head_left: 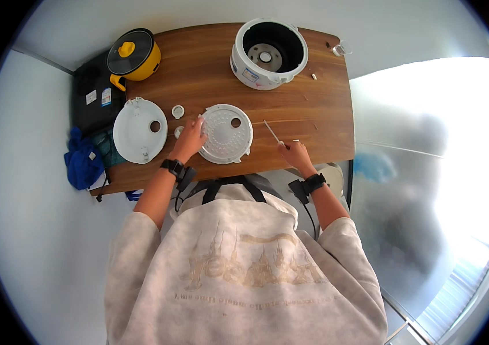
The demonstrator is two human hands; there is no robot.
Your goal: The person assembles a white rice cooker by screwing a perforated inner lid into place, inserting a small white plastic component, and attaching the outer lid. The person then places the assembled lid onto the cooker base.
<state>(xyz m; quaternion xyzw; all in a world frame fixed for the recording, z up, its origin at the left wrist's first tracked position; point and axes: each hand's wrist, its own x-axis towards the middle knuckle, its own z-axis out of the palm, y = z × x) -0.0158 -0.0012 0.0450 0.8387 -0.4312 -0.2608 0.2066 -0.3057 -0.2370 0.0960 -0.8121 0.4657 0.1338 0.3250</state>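
Observation:
A round white lid plate with a dotted surface and one round hole lies on the table just in front of me. My left hand grips its left edge, thumb and fingers at the rim. In my right hand is a thin screwdriver, its shaft pointing away and to the left, apart from the plate. Left of my left hand rests a white lid shell, also with a round hole. Between the two lid parts sit a small round white cap and another small white piece, partly covered by my hand.
A white rice cooker body stands uncovered at the back of the wooden table. At the back left is a yellow pot with a dark lid. A blue cloth bag lies at the left; a small clear cup stands far right.

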